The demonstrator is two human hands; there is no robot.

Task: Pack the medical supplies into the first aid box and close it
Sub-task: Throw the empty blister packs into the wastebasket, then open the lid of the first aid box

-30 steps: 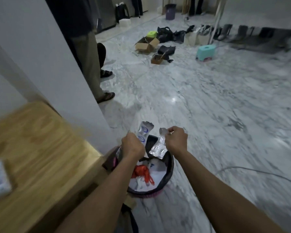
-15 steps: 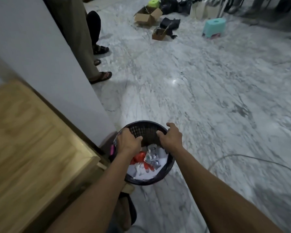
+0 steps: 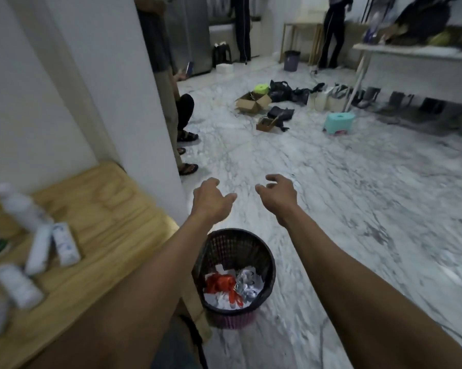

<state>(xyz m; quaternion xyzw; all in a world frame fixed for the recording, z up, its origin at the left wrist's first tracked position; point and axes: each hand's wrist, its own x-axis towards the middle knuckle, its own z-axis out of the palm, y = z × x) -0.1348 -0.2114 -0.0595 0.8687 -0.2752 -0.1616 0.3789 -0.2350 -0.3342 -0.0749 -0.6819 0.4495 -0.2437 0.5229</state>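
Floor [image 3: 357, 209]: white-and-grey marble filled most of the view, running back to a cluttered far end.
Wall [image 3: 104, 75]: a white corner stood at the left, with a standing person's legs and sandals just behind its edge.
Table [image 3: 112, 209]: a light wooden top sat at the lower left, against the wall.
Far clutter: an open cardboard box [image 3: 252, 102], black bags and a teal stool [image 3: 339, 123] lay on the floor, well away from the hands.
Waste basket [image 3: 235, 246]: a black mesh bin stood on the floor just beside the table's corner, below and between the two forearms.
Basket contents: white paper, a red scrap [image 3: 220, 283] and a crumpled silvery wrapper [image 3: 245, 284] lay inside.
Left hand [image 3: 211, 199]: it hung above the floor past the basket, fingers loosely curled, spread apart, with nothing in it.
Right hand [image 3: 277, 193]: it hung just beside the left, fingers likewise loose, parted and empty.
Medical supplies: blurred white bottles [image 3: 19, 206] and small white boxes [image 3: 64, 243] rested on the table's left part, well apart from both hands.
First aid box: it could not be made out in this view.
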